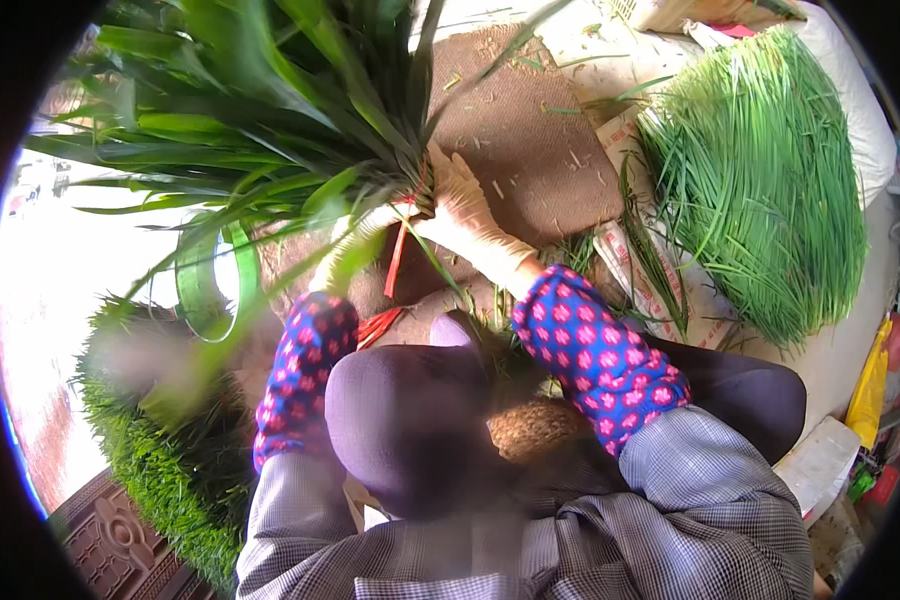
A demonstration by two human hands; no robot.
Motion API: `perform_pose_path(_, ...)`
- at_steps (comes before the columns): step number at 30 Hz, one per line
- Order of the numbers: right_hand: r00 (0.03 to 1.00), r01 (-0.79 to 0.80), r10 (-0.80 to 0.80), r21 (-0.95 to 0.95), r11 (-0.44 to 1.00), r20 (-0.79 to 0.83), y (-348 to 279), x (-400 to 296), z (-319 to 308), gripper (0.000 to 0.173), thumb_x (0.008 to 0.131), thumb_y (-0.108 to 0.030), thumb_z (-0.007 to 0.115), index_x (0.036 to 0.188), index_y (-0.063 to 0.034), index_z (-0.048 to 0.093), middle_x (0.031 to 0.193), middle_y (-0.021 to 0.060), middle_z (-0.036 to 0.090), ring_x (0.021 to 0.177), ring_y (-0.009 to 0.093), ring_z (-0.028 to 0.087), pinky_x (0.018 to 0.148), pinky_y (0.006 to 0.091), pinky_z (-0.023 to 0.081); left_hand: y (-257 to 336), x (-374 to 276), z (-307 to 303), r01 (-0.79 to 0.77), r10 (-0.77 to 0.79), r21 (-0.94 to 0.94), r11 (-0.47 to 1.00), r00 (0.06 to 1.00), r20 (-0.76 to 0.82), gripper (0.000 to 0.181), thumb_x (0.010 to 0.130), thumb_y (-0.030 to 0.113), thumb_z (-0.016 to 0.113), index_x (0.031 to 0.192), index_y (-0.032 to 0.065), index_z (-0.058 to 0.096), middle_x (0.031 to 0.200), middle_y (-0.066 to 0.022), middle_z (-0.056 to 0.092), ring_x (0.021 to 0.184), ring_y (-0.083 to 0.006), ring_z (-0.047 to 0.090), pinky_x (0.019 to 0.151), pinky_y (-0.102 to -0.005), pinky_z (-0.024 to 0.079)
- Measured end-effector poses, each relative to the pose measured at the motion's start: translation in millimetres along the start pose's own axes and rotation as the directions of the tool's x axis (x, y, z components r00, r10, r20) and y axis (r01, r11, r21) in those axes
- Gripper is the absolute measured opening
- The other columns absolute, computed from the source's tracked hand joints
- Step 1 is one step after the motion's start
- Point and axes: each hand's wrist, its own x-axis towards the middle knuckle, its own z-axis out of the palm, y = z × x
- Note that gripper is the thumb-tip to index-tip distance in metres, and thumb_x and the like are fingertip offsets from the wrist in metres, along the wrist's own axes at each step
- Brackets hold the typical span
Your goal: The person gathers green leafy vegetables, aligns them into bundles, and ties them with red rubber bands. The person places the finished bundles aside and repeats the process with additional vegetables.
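Observation:
Both my hands wear pale gloves and meet at the gathered end of a bundle of long green leaves (292, 127), possibly garlic chives. My right hand (469, 214) grips that end from the right. My left hand (360, 232) holds it from below and the left, partly hidden by leaves. A red tie (396, 262) circles the gathered end, and its loose tail hangs down between my hands. The leaves fan out towards the upper left. Beneath the bundle lies a brown mat (525, 142) strewn with leaf scraps.
A large pile of cut green leaves (765, 195) lies at right. More cut greens (165, 457) are stacked at lower left, by a green ring (251, 274). Several red strips (377, 327) lie near my left knee. A white sack (862, 120) stands behind the right pile.

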Motion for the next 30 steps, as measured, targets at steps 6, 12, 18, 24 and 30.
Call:
perform_pose_path(6,0.895,-0.241,0.046,0.394,0.887,0.443,-6.5,18.3,-47.2,0.087,0.066,-0.009,0.080,0.139,-0.0044,0.034,0.126,0.0192,0.054,0.120,0.034,0.052,0.103,0.0408,0.042,-18.1,4.5,-13.6,-0.029,0.041,0.195,0.980,0.997,-0.058,0.052,0.073,0.019,0.083,0.117,-0.0003,0.062,0.111,-0.0089,0.066,0.099,-0.0147,0.062,0.088,-0.0325,0.051)
perform_pose_path(12,0.941,-0.156,-0.049,0.555,0.817,0.336,46.0,105.0,-39.1,0.051,0.086,-0.008,0.056,0.135,-0.0030,0.043,0.134,0.0206,0.052,0.123,0.028,0.052,0.106,0.0351,0.038,10.7,-32.2,27.7,-0.208,0.255,0.206,0.956,0.937,-0.236,0.064,0.074,0.020,0.083,0.125,0.0002,0.051,0.118,-0.0113,0.059,0.102,-0.0207,0.059,0.092,-0.0371,0.048)
perform_pose_path(18,0.901,0.171,-0.176,0.047,0.984,0.397,100.3,82.1,16.3,0.037,0.091,-0.014,0.049,0.127,-0.0026,0.052,0.126,0.0221,0.056,0.120,0.028,0.053,0.103,0.0358,0.040,-7.6,-40.7,83.9,-0.307,0.516,0.469,0.828,0.745,-0.423,0.073,0.075,0.025,0.083,0.131,0.0009,0.043,0.127,-0.0136,0.050,0.104,-0.0274,0.057,0.096,-0.0414,0.045)
perform_pose_path(24,0.947,0.139,-0.259,0.487,0.862,0.187,76.6,60.2,40.3,0.033,0.098,-0.020,0.043,0.123,-0.0038,0.059,0.122,0.0157,0.061,0.116,0.022,0.054,0.102,0.0327,0.040,-10.8,-34.3,81.4,0.060,-0.068,-0.032,0.998,0.897,-0.438,0.028,0.076,0.009,0.079,0.096,-0.0011,0.064,0.087,-0.0056,0.064,0.081,-0.0158,0.059,0.082,-0.0299,0.048)
perform_pose_path(30,0.986,-0.151,0.013,0.875,0.459,0.164,-29.0,67.6,-8.0,0.034,0.100,-0.029,0.046,0.104,-0.0003,0.065,0.096,0.0017,0.065,0.091,0.013,0.054,0.085,0.0300,0.044,-3.1,-52.2,39.6,0.029,-0.035,-0.037,0.999,0.985,-0.168,0.031,0.083,0.012,0.067,0.109,-0.0015,0.058,0.105,-0.0083,0.057,0.098,-0.0185,0.053,0.092,-0.0332,0.042)
